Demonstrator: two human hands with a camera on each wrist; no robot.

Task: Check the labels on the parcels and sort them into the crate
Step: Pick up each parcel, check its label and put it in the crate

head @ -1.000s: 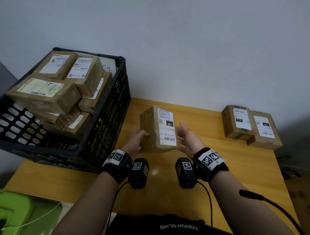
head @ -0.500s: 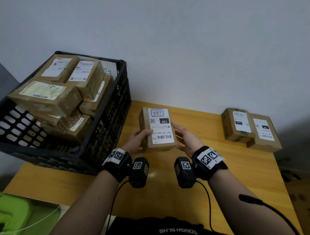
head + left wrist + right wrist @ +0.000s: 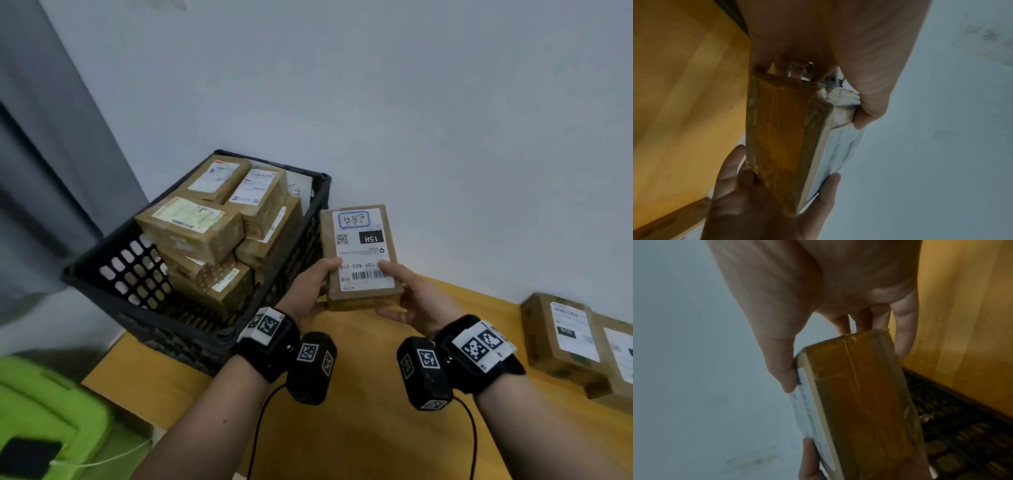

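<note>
A brown cardboard parcel (image 3: pixel 359 255) with a white label marked 15H is held up in front of me, label facing me. My left hand (image 3: pixel 310 293) grips its lower left edge, thumb on the label face. My right hand (image 3: pixel 416 298) grips the lower right edge, thumb on the barcode. In the left wrist view the parcel (image 3: pixel 783 146) shows its taped end between both hands. The right wrist view shows the parcel (image 3: pixel 857 402) pinched between thumb and fingers. The black crate (image 3: pixel 113 263) stands just left of the parcel, holding several labelled parcels.
Two more labelled parcels (image 3: pixel 561 337) lie side by side on the wooden table (image 3: pixel 370 438) at the right, near the wall. A green object (image 3: pixel 44 414) lies at the lower left, off the table. The crate takes up the table's left end.
Both hands have lifted the parcel higher and toward the crate, with its label now squarely facing me. The head view has swung left.
</note>
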